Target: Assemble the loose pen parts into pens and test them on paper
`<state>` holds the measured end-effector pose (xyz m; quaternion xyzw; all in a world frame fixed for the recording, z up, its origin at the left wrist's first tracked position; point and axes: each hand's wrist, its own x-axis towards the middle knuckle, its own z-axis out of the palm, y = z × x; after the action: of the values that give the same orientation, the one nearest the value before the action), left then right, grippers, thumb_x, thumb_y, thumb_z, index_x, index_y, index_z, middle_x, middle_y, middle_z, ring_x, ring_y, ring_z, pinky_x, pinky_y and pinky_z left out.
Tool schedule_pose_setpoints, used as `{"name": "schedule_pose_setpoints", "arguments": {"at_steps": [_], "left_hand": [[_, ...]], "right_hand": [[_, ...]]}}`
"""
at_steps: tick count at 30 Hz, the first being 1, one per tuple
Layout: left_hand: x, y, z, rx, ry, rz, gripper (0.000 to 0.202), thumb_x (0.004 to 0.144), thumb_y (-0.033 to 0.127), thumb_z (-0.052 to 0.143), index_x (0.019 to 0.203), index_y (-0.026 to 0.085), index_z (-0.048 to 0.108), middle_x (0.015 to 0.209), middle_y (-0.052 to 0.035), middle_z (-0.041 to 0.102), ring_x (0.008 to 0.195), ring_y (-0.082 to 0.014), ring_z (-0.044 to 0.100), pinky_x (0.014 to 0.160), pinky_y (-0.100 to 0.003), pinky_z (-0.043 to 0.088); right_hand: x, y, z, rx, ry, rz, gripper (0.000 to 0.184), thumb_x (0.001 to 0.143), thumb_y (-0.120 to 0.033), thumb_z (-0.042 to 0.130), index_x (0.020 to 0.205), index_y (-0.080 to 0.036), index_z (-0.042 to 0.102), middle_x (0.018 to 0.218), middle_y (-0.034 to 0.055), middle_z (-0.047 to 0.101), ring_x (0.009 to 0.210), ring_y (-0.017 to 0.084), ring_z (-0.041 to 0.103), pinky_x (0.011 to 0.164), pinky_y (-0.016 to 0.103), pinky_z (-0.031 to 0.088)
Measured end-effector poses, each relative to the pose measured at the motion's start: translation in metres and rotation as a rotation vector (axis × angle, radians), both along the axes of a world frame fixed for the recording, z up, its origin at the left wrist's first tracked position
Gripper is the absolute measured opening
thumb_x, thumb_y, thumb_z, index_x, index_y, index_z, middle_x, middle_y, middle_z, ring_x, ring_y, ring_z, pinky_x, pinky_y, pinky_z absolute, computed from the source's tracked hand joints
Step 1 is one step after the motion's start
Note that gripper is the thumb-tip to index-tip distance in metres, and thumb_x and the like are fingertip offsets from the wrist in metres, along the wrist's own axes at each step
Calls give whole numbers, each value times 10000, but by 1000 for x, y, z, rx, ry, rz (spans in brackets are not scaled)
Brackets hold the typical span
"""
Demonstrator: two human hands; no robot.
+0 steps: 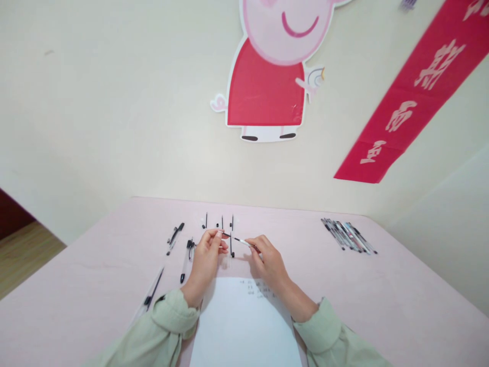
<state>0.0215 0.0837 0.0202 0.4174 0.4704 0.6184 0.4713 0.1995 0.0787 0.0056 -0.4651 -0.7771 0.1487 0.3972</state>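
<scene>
With fingertips (220,234) nearly meeting, the left hand (205,257) and right hand (270,262) are pinching opposite ends of a slim pen part (241,241) above the pink table (95,285), beyond a paper sheet (244,331).

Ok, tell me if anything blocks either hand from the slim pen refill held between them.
Nothing visible does: the left hand and right hand already grasp the slim pen refill toward opposite ends. Another black refill appears to lie on the pink tabletop beneath it, out of the way.
</scene>
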Motion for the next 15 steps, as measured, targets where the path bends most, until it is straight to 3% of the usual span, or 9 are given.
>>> {"name": "schedule_pose_setpoints", "arguments": {"at_steps": [5,10,15], "left_hand": [[2,-2,-2,-37,-22,-46,348,734,492,667,879,178,630,687,13,596,626,-124,575,578,-223,485],[9,-6,-8,-84,-42,-195,320,727,442,691,887,167,658,748,-19,626,646,-134,594,572,-237,511],[11,-9,-10,-111,-66,-211,293,733,414,694,886,166,671,795,-39,637,676,-139,603,571,-237,518]], "right_hand": [[-2,-1,0,-13,3,18,308,886,-90,438,1110,-228,598,967,53,608,898,175,594,795,284,476],[-7,-4,2,-8,47,-1,173,856,-110,480,977,-204,562,905,29,582,789,150,576,710,253,472],[-9,-7,7,-14,30,-27,113,858,-124,482,912,-206,538,888,20,547,739,140,557,660,240,453]]}}
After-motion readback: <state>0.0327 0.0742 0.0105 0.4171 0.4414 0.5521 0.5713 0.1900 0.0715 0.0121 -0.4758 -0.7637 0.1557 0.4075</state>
